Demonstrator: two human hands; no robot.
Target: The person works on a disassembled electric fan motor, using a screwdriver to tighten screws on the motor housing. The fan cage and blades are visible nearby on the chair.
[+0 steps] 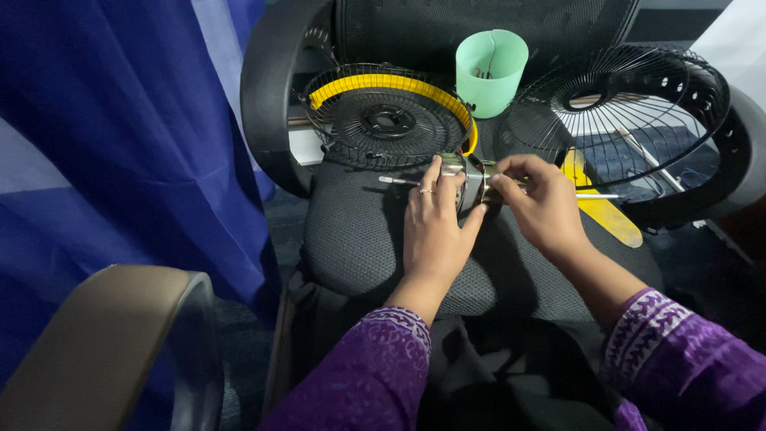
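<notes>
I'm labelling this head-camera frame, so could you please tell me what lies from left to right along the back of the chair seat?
Fan grille with the yellow band → mint-green plastic cup → bare black wire fan grille. In front of them, the left hand and right hand hold a small metal motor.

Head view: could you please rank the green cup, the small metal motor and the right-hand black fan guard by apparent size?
1. Black fan guard, clearly largest.
2. Green cup.
3. Metal motor, partly hidden by both hands, so less certain.
</notes>
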